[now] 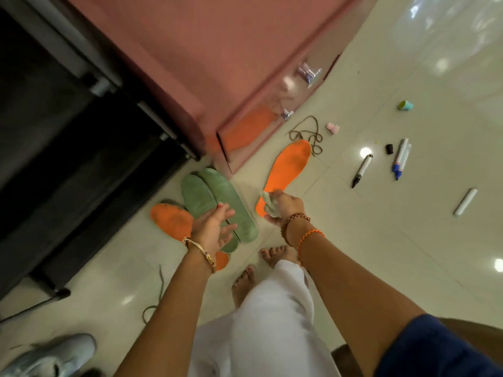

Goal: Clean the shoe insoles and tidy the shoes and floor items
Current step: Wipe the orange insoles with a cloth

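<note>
Floor: glossy pale tiles (408, 240)
Left hand (211, 227): fingers spread above green insoles (217, 202)
Right hand (283, 206): pinching cloth (269, 204) over orange insole (288, 170)

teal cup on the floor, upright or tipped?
Tipped. The teal cup lies on its side on the floor, its yellowish open mouth facing sideways toward the pink cabinet. Contents: cannot tell.

I see 2 green insoles (217, 202) overlapping on the floor (381, 240). 2 orange insoles (288, 170) lie flat either side.
</note>
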